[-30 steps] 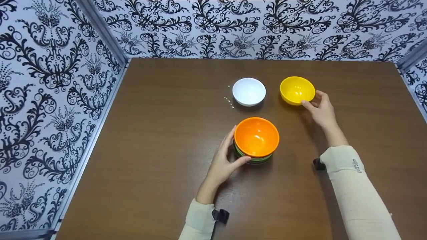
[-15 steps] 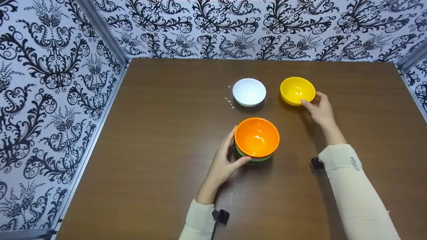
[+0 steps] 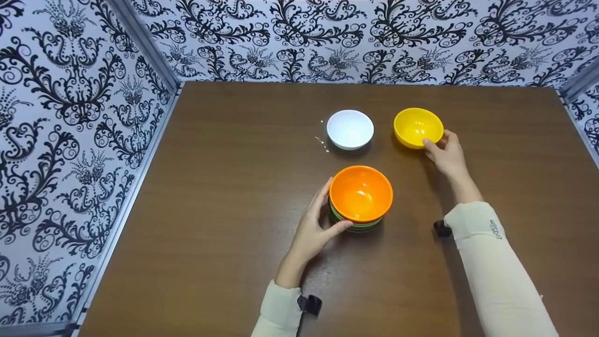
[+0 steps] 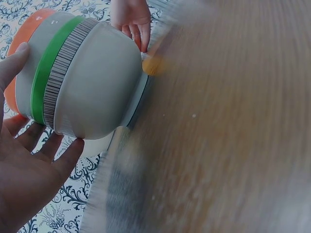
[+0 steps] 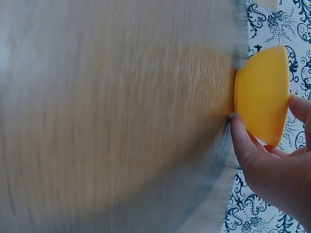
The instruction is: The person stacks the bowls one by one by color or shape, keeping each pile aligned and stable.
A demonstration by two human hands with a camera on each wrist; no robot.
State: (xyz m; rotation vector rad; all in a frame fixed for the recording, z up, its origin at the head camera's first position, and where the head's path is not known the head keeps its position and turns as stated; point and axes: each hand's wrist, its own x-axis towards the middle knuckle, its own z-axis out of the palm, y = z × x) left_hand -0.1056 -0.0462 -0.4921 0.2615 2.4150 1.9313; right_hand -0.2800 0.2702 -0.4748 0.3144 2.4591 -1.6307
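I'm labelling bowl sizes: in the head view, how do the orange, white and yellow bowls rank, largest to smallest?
1. Orange bowl: looks largest, though perched on a stack, perhaps nearer the camera.
2. Yellow bowl and white bowl: too alike to rank.

We see a brown table (image 3: pixel 210 187) that looks like wood, smooth with a soft shine. Near its far edge, the yellow bowl (image 3: pixel 418 126) looks like hard, glossy plastic, with bright spots of light inside. The white bowl (image 3: pixel 350 128), along the same edge, is smooth too. Farther from that edge, the orange bowl (image 3: pixel 361 193) is very shiny. Under it, the pale bowl (image 4: pixel 102 82) looks smooth but duller. We see matt cloth in the sleeves (image 3: pixel 491 267). Past the far edge, the wall (image 3: pixel 304 42) looks like printed paper, and by the far left corner the grey bar (image 3: pixel 147 44) looks like metal.
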